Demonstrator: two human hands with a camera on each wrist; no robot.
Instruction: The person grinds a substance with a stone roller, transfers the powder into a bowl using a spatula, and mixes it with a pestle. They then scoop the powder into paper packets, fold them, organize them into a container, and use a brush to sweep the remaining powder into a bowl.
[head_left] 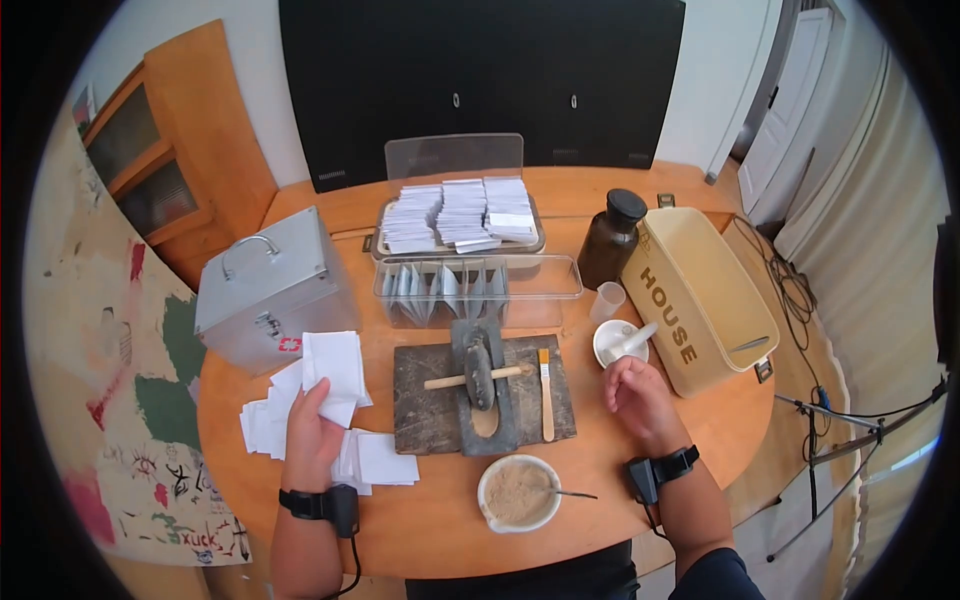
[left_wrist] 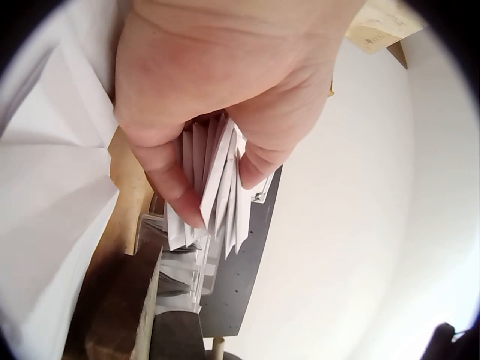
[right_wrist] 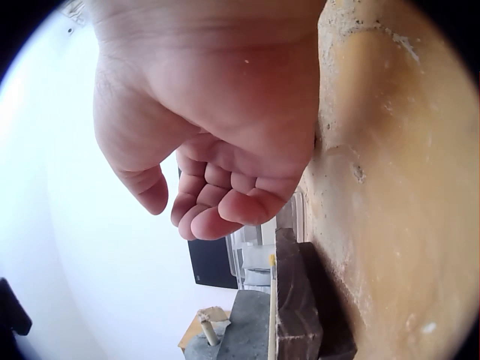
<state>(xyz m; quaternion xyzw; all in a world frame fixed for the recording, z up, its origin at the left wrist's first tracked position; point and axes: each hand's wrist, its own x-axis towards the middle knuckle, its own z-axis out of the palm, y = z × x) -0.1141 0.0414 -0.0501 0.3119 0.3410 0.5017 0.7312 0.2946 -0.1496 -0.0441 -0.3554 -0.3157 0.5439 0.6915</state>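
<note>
My left hand [head_left: 314, 440] grips a stack of folded white papers [head_left: 335, 370] over the table's left side; in the left wrist view the thumb and fingers of the hand [left_wrist: 232, 82] pinch the papers [left_wrist: 217, 187] from both sides. More white papers [head_left: 388, 460] lie beneath and beside it. My right hand [head_left: 640, 400] holds nothing, its fingers loosely curled, near a white mortar [head_left: 603, 345] with a pestle [head_left: 636, 340]. The palm of that hand [right_wrist: 202, 127] shows in the right wrist view.
A stone grinder with a wooden handle [head_left: 445, 381] stands on a dark board [head_left: 420, 420] beside a brush [head_left: 547, 400]. In front is a bowl of powder [head_left: 515, 492]. Behind are a paper-filled box [head_left: 460, 215], a clear divided box [head_left: 540, 290], a metal case [head_left: 270, 290], a dark bottle [head_left: 608, 240] and a cream bin [head_left: 690, 300].
</note>
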